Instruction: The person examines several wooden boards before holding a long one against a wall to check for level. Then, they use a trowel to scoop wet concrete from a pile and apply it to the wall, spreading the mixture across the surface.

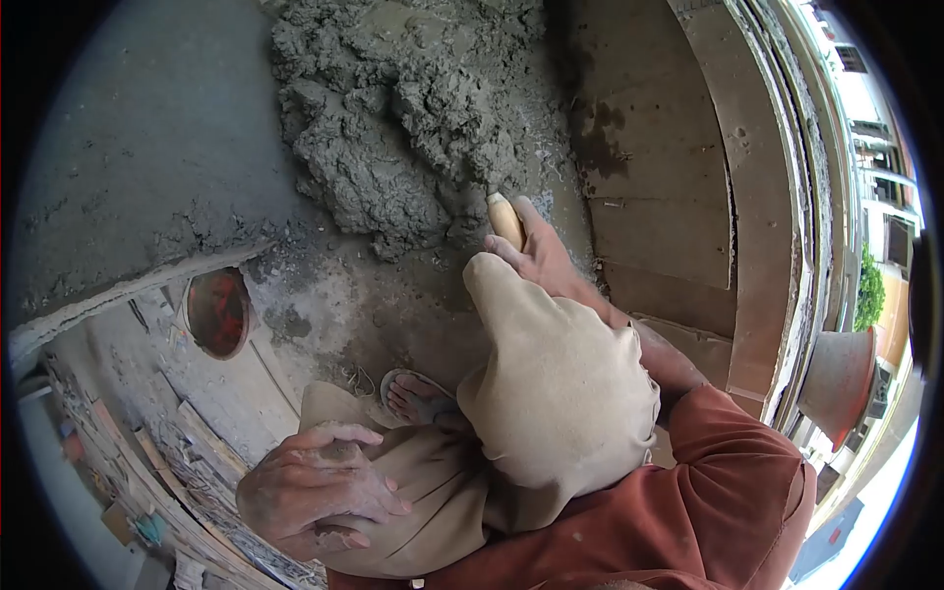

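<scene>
My right hand (539,254) is closed around the pale handle of a wooden-handled tool (505,220). The tool's far end is sunk in or hidden by a heap of wet grey mortar (393,147), so its blade does not show. Over my left knee, my left hand (317,484) rests on the tan trousers (423,497), fingers bent and apart, holding nothing. Grey residue coats its skin. My other raised knee (565,383) is close beside my right forearm.
A sandalled foot (418,393) stands on the stained floor just below the mortar. Left lie a grey slab (147,147) with a raised edge and a round reddish container (217,313). Brown boards (654,177) wall the right side; beyond them sits a bucket-like pot (836,383).
</scene>
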A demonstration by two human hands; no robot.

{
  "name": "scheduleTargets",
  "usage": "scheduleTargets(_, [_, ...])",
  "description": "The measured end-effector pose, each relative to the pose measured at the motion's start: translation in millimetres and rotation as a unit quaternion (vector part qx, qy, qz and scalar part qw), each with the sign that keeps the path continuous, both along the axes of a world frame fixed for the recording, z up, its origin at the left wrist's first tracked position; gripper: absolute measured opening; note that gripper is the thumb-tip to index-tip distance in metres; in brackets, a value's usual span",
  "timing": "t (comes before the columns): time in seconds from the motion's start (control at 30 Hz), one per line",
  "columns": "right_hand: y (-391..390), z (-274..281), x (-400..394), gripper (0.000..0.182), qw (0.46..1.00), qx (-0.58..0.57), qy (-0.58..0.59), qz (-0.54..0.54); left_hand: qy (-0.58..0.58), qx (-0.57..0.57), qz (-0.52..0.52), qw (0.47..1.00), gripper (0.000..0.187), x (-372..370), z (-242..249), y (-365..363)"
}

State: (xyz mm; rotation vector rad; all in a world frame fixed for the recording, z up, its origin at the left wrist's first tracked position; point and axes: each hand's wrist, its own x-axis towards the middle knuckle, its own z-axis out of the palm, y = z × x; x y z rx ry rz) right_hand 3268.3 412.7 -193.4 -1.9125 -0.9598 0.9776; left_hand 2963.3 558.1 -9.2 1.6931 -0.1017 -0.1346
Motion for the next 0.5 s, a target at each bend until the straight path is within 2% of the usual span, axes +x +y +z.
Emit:
scheduleTargets(0.07, [6,4,8,0.035,0.976,-0.105,-0.179,0.061,-0.003,-0.003,0.006,1.000,0.031,-2,-6,1])
scheduleTargets(0.13, [9,1,38,0.035,0.936,-0.100,-0.309,0.133,-0.009,-0.004,0.011,1.000,0.030,-3,-6,2])
scheduleTargets(0.23, [-9,22,38,0.034,0.946,-0.088,-0.303,0.069,0.004,0.006,0.009,1.000,0.032,-2,-3,3])
scheduleTargets(0.27, [-21,24,36,0.034,0.946,-0.088,-0.302,0.079,0.007,-0.004,0.006,1.000,0.032,-2,-3,4])
scheduleTargets(0.33, [-54,26,26,0.031,0.953,-0.167,-0.253,0.010,0.014,-0.016,0.009,1.000,0.032,-2,-3,4])
scheduleTargets(0.4, [-84,27,0,0.031,0.992,-0.081,-0.091,-0.036,-0.009,0.007,-0.003,1.000,0.032,1,-3,5])
scheduleTargets(0.43, [-77,22,2,0.031,0.993,-0.076,-0.089,-0.025,-0.007,0.012,0.007,1.000,0.032,3,-4,5])
scheduleTargets(0.5, [-54,11,-1,0.028,0.993,-0.099,0.054,-0.029,-0.011,-0.020,-0.012,1.000,0.031,5,-4,4])
